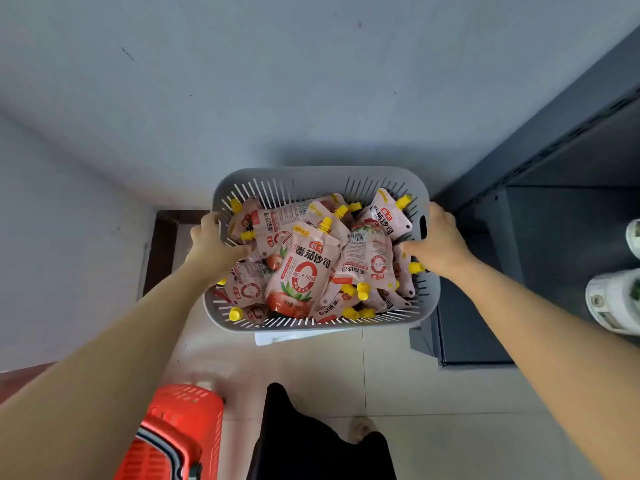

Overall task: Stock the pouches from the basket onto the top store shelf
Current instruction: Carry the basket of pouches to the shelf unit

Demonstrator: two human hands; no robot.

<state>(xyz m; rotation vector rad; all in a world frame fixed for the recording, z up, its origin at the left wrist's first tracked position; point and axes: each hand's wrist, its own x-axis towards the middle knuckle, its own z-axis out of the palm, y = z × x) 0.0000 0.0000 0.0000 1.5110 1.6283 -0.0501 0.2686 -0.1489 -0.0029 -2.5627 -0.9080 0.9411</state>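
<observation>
Fingers (207,221) of left hand (213,242), right hand (441,239) are curled on basket (322,176) rim | step: basket is held ready | next: one hand must be freed for pouch (301,271)

Lower pouches (244,289) lie buried in the grey basket (322,178); the red basket (180,434) and white containers (616,299) are cut by edges.
</observation>
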